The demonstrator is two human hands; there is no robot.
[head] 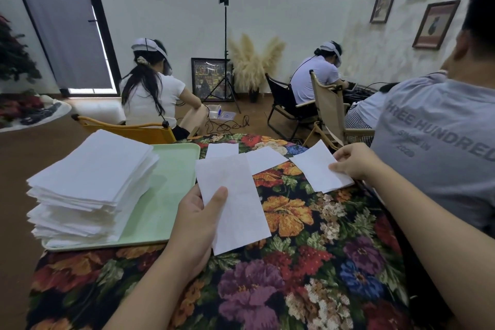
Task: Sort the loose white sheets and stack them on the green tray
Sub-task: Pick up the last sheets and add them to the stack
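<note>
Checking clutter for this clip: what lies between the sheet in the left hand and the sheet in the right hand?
In the head view, only bare floral tablecloth separates the left-hand sheet from the right-hand sheet.

The tall stack of white paper sheets (91, 185) covers the left half of the pale green plastic tray (171, 195); the tray's left rim is not visible. The long white sheet (235, 203) held in the left hand (197, 220) hides that hand's fingers except the thumb, and overlaps the lower edges of two loose white sheets (263, 159) behind it. The right hand (353, 159) covers one corner of the white sheets (318, 169) it pinches; their count cannot be determined. The floral-patterned tablecloth (308, 276) is cut off by the bottom edge. Both forearms leave the picture at the bottom and right edges.
</note>
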